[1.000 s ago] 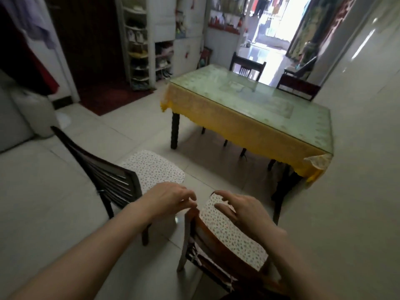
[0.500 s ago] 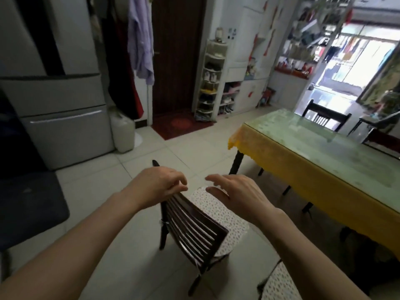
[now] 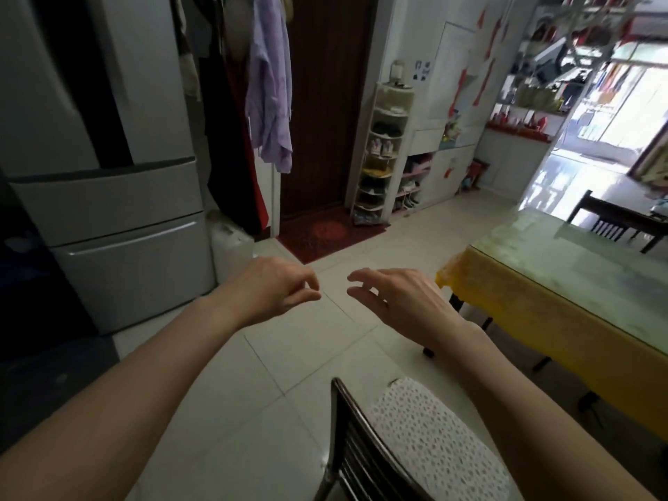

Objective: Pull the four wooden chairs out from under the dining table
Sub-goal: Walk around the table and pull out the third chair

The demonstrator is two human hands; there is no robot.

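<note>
Head view, dark slatted wooden chair [image 3: 365, 453], speckled white seat cushion [image 3: 433, 442]

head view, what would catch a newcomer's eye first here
Two bare forearms fill the middle, the left hand and right hand raised over the tiled floor with loosely curled fingers, holding nothing. Next comes the yellow tablecloth along the table at right, with a dark chair behind its far side. At the bottom edge stands a pulled-out chair with a spotted cushion.
</note>
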